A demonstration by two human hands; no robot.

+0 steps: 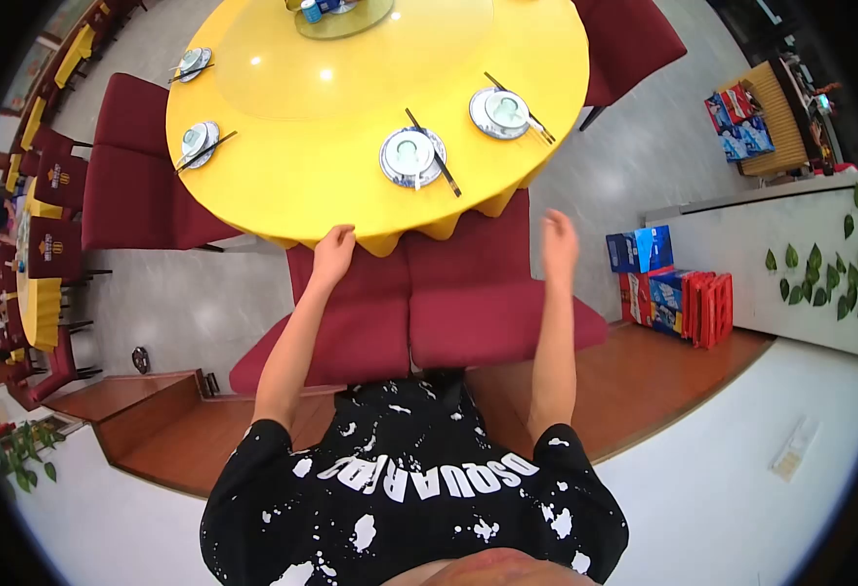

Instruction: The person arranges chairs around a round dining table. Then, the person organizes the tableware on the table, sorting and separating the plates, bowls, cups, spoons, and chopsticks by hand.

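Beyond the left hand [334, 254], the yellow tablecloth [302, 190] is hanging in smooth cloth folds, and the turntable [370, 83] on it is gleaming like clear glass. Ahead, between the hands, two bowls [410, 153] are shining like glazed ceramic. Nearer than the hands, maroon chairs [351, 337] are showing matt upholstery. Right of the right hand [559, 244], cartons [634, 249] are looking slick and printed, while the grey floor [624, 176] is softly reflecting light.
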